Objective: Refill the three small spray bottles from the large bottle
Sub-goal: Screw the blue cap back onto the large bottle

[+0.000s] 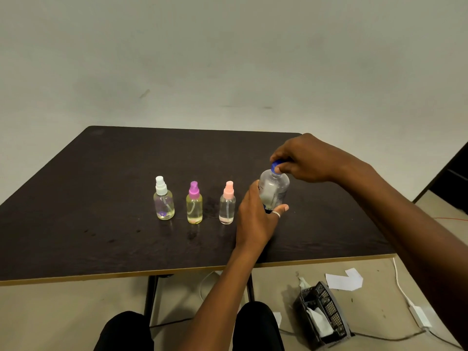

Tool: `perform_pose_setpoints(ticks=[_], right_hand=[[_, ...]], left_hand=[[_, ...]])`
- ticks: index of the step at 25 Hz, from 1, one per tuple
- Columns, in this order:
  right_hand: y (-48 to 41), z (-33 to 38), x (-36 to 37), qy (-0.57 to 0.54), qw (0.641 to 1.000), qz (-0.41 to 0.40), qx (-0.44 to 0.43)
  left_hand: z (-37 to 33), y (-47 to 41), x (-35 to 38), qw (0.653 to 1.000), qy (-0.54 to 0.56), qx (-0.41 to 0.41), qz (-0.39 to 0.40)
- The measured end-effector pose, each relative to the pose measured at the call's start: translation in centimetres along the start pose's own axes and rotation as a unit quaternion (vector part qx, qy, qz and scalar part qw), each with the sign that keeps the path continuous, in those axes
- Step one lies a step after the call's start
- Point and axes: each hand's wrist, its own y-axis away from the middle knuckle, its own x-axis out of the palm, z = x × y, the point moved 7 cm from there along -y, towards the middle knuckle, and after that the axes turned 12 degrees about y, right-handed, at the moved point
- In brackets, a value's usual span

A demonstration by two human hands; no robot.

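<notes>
Three small spray bottles stand in a row on the dark table (101,188): one with a white sprayer (163,199), one with a purple sprayer (194,203), one with a pink sprayer (227,203). All three have their sprayers on. Right of them is the large clear bottle (274,187), upright. My left hand (255,219) grips its lower body, a ring on one finger. From above, my right hand (304,158) pinches its blue cap (276,165), which sits on the neck.
The table's light front edge (76,277) runs across below the bottles. On the floor at the right lie a dark mesh basket (324,315) with tissue, white paper scraps (344,279) and a white cable (405,295). My knees show below the table.
</notes>
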Motion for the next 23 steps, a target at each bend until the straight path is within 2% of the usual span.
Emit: perform_pose_setpoints(ticks=[10,17,23], right_hand=[[0.1,-0.3,1.7,0.006,0.989,-0.060,0.132],[1.2,1.2,1.6,0.053,0.960,-0.133,0.242],[1.8,2.1,1.5,0.046,0.944,-0.156,0.288]], left_hand=[[-0.1,0.1,0.0,1.000,0.009,0.022,-0.005],[-0.7,0.5,0.0,0.997,0.054,0.052,0.002],[-1.1,0.9,-0.2,0.996,0.063,0.062,-0.002]])
